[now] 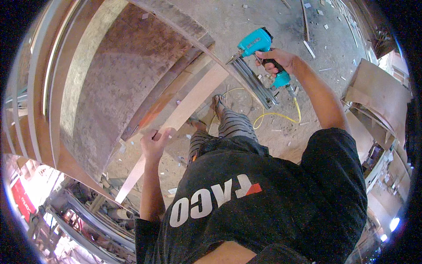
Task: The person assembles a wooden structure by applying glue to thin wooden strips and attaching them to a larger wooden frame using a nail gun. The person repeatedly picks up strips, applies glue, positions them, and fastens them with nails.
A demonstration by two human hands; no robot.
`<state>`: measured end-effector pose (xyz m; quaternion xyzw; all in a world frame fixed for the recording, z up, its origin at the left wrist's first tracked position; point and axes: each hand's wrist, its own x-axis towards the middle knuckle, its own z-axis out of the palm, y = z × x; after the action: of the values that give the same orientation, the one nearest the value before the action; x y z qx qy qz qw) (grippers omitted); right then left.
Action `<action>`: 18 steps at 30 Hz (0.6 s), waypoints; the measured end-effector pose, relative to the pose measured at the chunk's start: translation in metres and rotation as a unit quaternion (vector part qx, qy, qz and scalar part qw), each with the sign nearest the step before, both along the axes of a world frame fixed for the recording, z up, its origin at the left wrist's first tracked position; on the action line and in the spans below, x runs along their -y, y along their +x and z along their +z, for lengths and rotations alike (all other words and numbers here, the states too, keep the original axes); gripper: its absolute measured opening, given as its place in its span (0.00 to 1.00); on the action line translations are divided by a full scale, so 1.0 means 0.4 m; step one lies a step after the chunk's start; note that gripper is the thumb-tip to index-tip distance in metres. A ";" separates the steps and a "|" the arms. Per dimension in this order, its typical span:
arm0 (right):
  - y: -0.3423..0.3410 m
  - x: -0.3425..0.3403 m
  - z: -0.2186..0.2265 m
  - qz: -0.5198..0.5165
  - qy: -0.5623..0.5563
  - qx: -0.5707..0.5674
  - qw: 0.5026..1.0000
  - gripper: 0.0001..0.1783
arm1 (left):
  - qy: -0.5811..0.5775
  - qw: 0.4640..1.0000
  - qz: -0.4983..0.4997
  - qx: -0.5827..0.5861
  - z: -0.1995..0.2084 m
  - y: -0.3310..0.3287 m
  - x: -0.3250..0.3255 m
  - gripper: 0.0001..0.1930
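Observation:
My left hand (154, 144) is closed round the edge of a long, pale wooden strip (193, 102), which runs slantwise from the lower left up to a thin wooden edge (222, 62). Raised at the upper right, my right hand (278, 60) grips the black handle of a teal nail gun (256, 42). The nail gun's nose sits close to the far end of the strip, by that thin edge; whether it touches cannot be made out. A long grey magazine (254, 81) slants down from the nose. From the handle's base hangs a yellow air hose (278, 115).
A large wooden structure with a brown, stained panel (140, 48) and curved edges fills the left. Scraps and sticks litter the concrete floor (281, 26). Bent wooden sheets (380, 94) stand at the right. The hose loops near my feet (220, 103). More timber (88, 220) lies lower left.

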<state>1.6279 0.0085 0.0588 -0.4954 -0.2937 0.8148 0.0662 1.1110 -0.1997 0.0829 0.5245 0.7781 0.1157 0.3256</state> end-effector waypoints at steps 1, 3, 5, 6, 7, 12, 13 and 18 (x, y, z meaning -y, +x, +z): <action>-0.003 -0.001 0.003 0.001 0.003 0.006 1.000 0.24 | -0.006 1.000 0.007 0.007 0.006 0.003 -0.002 0.29; -0.001 -0.002 -0.003 0.007 0.004 0.010 1.000 0.24 | -0.010 1.000 0.009 0.015 0.009 0.002 -0.001 0.30; 0.000 -0.005 -0.005 0.011 -0.001 0.008 1.000 0.24 | -0.004 1.000 0.002 0.017 0.003 -0.006 0.001 0.30; -0.002 -0.006 -0.003 0.011 -0.006 0.005 1.000 0.24 | -0.005 1.000 0.002 0.017 0.003 -0.007 0.001 0.30; -0.002 -0.007 -0.003 0.012 -0.010 0.001 1.000 0.24 | -0.006 1.000 0.001 0.016 0.003 -0.008 0.001 0.30; 0.005 -0.009 -0.021 0.012 -0.013 -0.008 1.000 0.23 | -0.005 1.000 -0.004 0.007 -0.002 -0.011 0.005 0.30; 0.004 -0.008 -0.022 0.010 -0.006 0.000 1.000 0.23 | -0.007 1.000 -0.007 0.006 -0.004 -0.017 0.006 0.30; 0.016 -0.008 -0.045 0.018 -0.015 -0.016 1.000 0.23 | -0.002 1.000 -0.019 0.003 -0.004 -0.019 0.003 0.28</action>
<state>1.6345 0.0116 0.0407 -0.4781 -0.2892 0.8279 0.0489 1.1033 -0.2008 0.0813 0.5383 0.7673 0.1093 0.3311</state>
